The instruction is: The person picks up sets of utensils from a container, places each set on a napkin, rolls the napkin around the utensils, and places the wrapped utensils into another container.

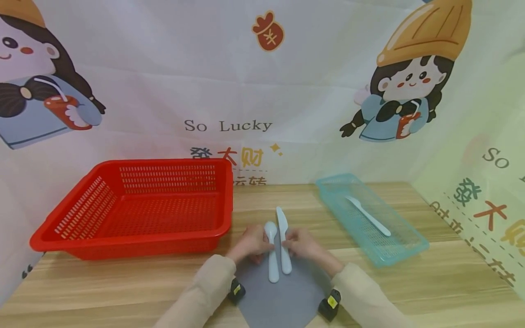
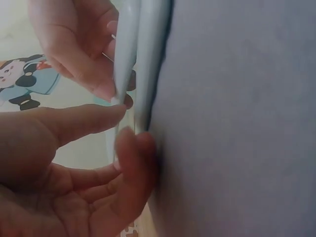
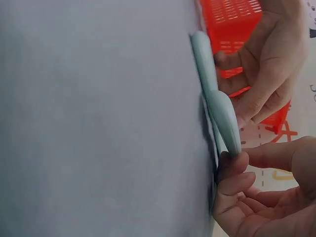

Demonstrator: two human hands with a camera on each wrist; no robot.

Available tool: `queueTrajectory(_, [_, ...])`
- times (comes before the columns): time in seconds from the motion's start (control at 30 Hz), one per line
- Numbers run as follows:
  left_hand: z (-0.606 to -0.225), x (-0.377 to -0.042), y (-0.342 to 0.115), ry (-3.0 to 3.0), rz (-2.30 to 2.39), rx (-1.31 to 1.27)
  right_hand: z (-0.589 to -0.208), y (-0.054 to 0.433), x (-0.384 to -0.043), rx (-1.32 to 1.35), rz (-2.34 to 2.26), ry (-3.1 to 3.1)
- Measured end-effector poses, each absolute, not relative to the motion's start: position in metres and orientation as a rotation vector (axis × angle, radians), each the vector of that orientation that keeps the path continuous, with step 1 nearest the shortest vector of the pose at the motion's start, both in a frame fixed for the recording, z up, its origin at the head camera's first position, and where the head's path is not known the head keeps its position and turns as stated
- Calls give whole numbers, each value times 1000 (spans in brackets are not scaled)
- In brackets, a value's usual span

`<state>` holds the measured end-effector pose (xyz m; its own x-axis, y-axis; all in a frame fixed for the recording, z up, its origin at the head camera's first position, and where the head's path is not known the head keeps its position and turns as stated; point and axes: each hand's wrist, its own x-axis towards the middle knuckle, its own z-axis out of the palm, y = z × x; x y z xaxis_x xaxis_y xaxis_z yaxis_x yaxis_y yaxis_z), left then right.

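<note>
A pale spoon (image 1: 273, 268) and a pale table knife (image 1: 285, 262) lie side by side, roughly upright in the head view, over a grey cloth (image 1: 283, 303). My left hand (image 1: 253, 241) pinches the spoon at its neck, thumb across it. From the other side, my right hand (image 1: 303, 243) grips the knife between thumb and fingers near where blade meets handle. In the right wrist view the knife's handle (image 3: 225, 116) is tilted up off the cloth, while the spoon's handle (image 3: 203, 57) lies lower beside it.
Left of the hands stands a large red basket (image 1: 143, 243) with slotted walls. A shallow teal basket (image 1: 404, 249) sits on the right, with another pale knife (image 1: 369, 216) in it. A printed curtain (image 1: 303, 105) hangs behind the wooden table (image 1: 123, 287).
</note>
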<state>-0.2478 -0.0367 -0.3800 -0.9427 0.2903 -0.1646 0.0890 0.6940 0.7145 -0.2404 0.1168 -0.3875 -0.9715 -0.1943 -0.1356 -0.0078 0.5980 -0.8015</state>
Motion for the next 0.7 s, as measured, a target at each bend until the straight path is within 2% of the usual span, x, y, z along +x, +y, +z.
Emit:
queueTrajectory(0.4, [-383, -252, -31, 2746, 996, 371, -388, 111, -245, -210, -1231, 2651])
queueTrajectory(0.7, [-383, -253, -27, 2751, 980, 322, -390, 110, -244, -217, -1225, 2646])
